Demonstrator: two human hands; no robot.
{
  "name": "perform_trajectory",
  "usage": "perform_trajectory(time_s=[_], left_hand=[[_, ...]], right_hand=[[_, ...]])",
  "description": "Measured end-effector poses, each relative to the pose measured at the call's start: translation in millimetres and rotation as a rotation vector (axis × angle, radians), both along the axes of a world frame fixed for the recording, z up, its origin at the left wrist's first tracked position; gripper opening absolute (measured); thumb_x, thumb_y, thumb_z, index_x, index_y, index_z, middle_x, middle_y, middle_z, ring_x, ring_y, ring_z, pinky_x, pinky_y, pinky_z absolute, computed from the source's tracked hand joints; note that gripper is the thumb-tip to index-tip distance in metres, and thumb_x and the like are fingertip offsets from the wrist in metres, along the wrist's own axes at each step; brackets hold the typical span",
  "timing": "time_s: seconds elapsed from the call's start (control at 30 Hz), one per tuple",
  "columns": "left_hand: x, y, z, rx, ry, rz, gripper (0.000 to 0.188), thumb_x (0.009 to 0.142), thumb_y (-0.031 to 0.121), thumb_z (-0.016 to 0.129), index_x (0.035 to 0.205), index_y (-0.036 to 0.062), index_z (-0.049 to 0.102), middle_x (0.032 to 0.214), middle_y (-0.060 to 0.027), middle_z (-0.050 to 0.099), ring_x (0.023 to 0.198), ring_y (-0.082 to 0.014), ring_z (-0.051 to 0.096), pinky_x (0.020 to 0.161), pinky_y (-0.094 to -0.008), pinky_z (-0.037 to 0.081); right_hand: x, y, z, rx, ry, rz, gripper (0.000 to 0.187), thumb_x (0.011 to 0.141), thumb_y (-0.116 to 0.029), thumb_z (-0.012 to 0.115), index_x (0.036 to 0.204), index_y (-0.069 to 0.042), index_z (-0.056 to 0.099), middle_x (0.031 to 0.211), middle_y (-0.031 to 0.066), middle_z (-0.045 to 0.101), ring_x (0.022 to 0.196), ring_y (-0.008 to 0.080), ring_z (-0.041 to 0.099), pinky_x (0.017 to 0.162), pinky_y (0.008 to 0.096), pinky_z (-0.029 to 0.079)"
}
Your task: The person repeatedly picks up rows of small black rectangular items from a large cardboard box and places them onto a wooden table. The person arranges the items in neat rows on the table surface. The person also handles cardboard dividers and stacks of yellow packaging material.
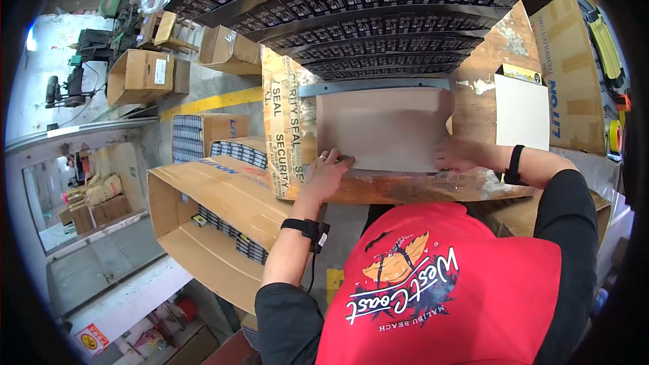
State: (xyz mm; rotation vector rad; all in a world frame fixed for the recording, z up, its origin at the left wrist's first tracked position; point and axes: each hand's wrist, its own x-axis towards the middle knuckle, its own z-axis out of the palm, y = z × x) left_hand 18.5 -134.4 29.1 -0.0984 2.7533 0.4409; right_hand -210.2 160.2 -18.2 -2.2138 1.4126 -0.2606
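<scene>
A flat, pale cardboard sheet (385, 128) lies in the middle of the worn wooden counter (500, 47), its far edge against a grey metal bar (375, 85). The left hand (326, 174) rests at the sheet's near left corner, its fingers (343, 159) stretched out narrow and flat, pressing on the edge rather than closed around anything; a ring shows on one finger and a black band sits on the wrist. The right hand (458, 155) lies at the near right corner, palm down, fingers spread loosely on the sheet's edge, also gripping nothing, with a black band on that wrist too. A strip of brown printed tape (282, 122) hangs over the counter's left end, just beside the left hand. Beyond the bar run long rows of small dark boxes (378, 20). To the right lies a white sheet (522, 112) near a large brown carton (571, 74). Down on the left an open carton (223, 216) holds stacks of small packs.
</scene>
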Motion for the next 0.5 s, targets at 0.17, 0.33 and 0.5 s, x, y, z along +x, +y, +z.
perform_trajectory(time_s=[0.17, 0.33, 0.5], left_hand=[[-3.9, -0.8, -0.9, 0.103, 0.051, 0.112, 0.025, 0.081, 0.015, 0.056, 0.105, 0.0169, 0.064, 0.097, -0.0072, 0.056, 0.095, -0.0283, 0.054, 0.079, -0.0401, 0.046], [-12.7, -3.3, -20.6, 0.119, 0.096, 0.187, 0.022, 0.081, 0.018, 0.057, 0.101, 0.0154, 0.066, 0.090, -0.0071, 0.060, 0.091, -0.0283, 0.057, 0.080, -0.0402, 0.046], [-12.8, -4.7, -34.6, 0.133, 0.123, 0.142, 0.022, 0.081, 0.018, 0.057, 0.102, 0.0152, 0.064, 0.094, -0.0074, 0.061, 0.094, -0.0299, 0.056, 0.081, -0.0414, 0.045]], right_hand=[[4.2, 20.1, -18.1, 0.081, -0.136, -0.312, 0.015, 0.066, -0.019, 0.058, 0.079, -0.011, 0.057, 0.087, 0.0092, 0.054, 0.087, 0.0319, 0.051, 0.072, 0.0439, 0.043], [9.3, -3.5, -6.6, 0.542, 0.032, -0.391, 0.021, 0.073, -0.021, 0.056, 0.086, -0.006, 0.061, 0.100, 0.0179, 0.056, 0.092, 0.0365, 0.052, 0.077, 0.0451, 0.043], [11.0, -74.0, 19.2, 0.150, -0.065, -0.647, 0.040, 0.083, -0.030, 0.053, 0.112, -0.003, 0.056, 0.122, 0.0221, 0.047, 0.115, 0.0358, 0.044, 0.098, 0.0455, 0.033]])
